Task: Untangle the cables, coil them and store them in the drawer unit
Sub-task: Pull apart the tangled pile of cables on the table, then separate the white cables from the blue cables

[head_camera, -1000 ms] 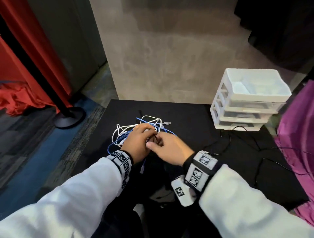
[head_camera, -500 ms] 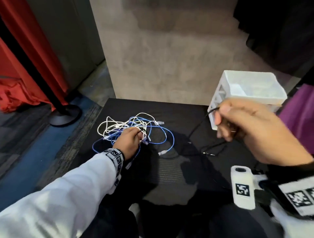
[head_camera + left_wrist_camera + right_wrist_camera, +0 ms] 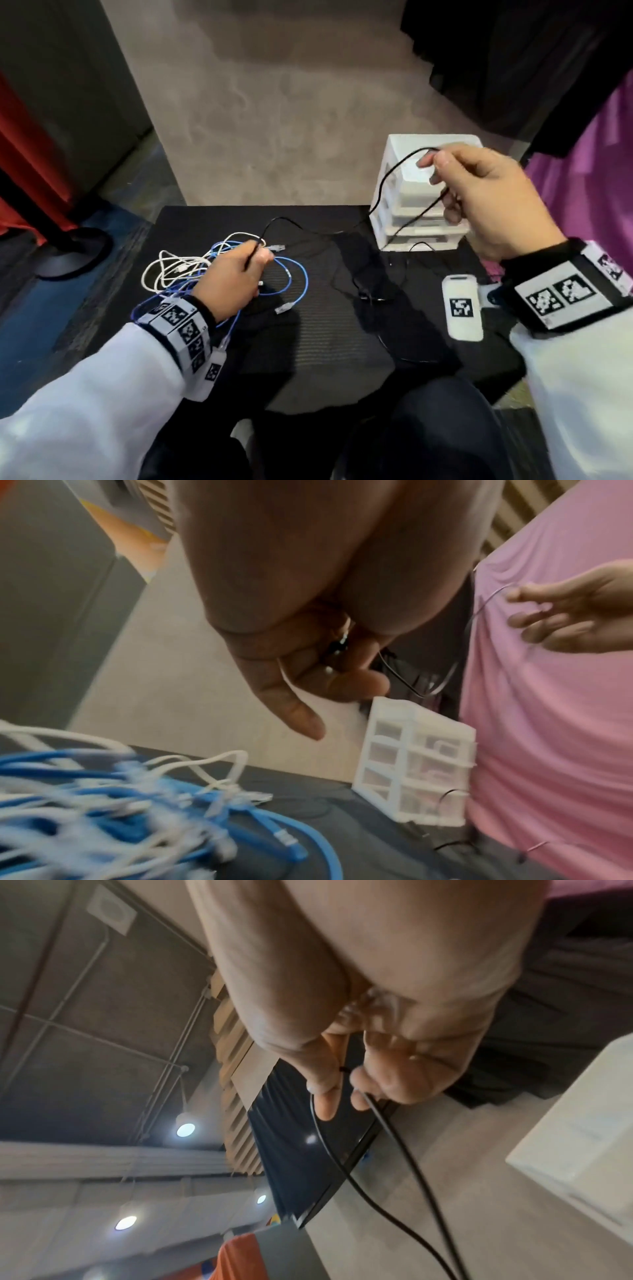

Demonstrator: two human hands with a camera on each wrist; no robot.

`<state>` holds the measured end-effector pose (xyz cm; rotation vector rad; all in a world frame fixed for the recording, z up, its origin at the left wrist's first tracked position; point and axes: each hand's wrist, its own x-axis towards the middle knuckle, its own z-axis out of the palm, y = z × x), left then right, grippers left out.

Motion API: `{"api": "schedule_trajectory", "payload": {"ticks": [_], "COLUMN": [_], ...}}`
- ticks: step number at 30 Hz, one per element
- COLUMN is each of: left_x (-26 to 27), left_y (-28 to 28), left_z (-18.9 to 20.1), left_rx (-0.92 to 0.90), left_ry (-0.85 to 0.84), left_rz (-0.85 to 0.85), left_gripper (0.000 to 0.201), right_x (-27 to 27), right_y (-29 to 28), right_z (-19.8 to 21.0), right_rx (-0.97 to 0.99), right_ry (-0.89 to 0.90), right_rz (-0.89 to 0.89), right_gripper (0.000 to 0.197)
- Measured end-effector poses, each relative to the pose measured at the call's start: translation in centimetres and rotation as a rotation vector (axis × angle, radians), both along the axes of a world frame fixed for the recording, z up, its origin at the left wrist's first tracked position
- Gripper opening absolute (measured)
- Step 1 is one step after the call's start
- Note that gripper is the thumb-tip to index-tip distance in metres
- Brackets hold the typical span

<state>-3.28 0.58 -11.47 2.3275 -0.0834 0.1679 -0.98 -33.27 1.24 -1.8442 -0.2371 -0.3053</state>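
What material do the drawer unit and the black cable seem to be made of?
Drawer unit: probably plastic, white, slightly translucent, with moulded open sides. Black cable: likely a rubbery or plastic jacket, thin, matte, bending in soft loops between the right hand and left hand.

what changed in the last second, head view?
The right hand left the tangle, where both hands were working, and rose to the right, drawing the black cable up in front of the drawer unit. The left hand stayed low at the pile and now pinches the black cable's other stretch. The white cable and blue cable remain tangled on the mat; drawer unit unmoved.
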Motion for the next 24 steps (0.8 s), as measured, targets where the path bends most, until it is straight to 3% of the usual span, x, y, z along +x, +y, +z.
{"api": "schedule_trajectory", "payload": {"ticks": [3, 6, 7, 9, 11, 12, 15, 17, 20, 24], "left_x": [1.0, 1.3, 1.5, 2.0, 2.0, 1.7, 0.4, -0.2, -1.0, -2.9], "left_y": [-4.3, -9.5, -11.1, -13.8, -15.1, -15.2, -13.0, -10.5, -5.9, -0.4], "left_z": [0.0, -0.5, -1.4, -3.4, -5.4, -5.9, -6.1, -6.4, -6.8, -6.5], "left_rx": [-0.189, -0.35, -0.318, -0.182, 0.108, 0.211, 0.195, 0.11, 0.064, 0.101], "left_ry": [-0.105, -0.18, -0.152, 0.094, 0.39, 0.445, 0.367, 0.322, 0.245, 0.207], "left_rz": [-0.006, -0.081, -0.123, -0.219, -0.34, -0.371, -0.317, -0.26, -0.14, 0.032], "left_gripper": [0.016, 0.028, 0.033, 0.043, 0.056, 0.061, 0.057, 0.046, 0.03, 0.022], "right_x": [1.0, 2.4, 3.1, 3.9, 4.2, 4.0, 3.2, 2.3, 1.2, 0.6], "right_y": [-3.4, -7.6, -9.0, -11.1, -12.9, -13.6, -15.2, -15.4, -14.4, -10.6], "right_z": [1.6, -0.5, -2.2, -6.9, -11.7, -13.6, -17.4, -17.9, -17.5, -16.7], "right_rx": [0.207, 0.247, 0.203, 0.064, -0.033, -0.049, -0.162, -0.399, -0.653, -0.621], "right_ry": [0.037, 0.145, 0.206, 0.342, 0.491, 0.554, 0.601, 0.557, 0.472, 0.347], "right_rz": [-0.03, -0.152, -0.217, -0.336, -0.431, -0.455, -0.446, -0.434, -0.38, -0.304], "right_gripper": [0.022, 0.021, 0.021, 0.018, 0.028, 0.033, 0.055, 0.072, 0.059, 0.035]}}
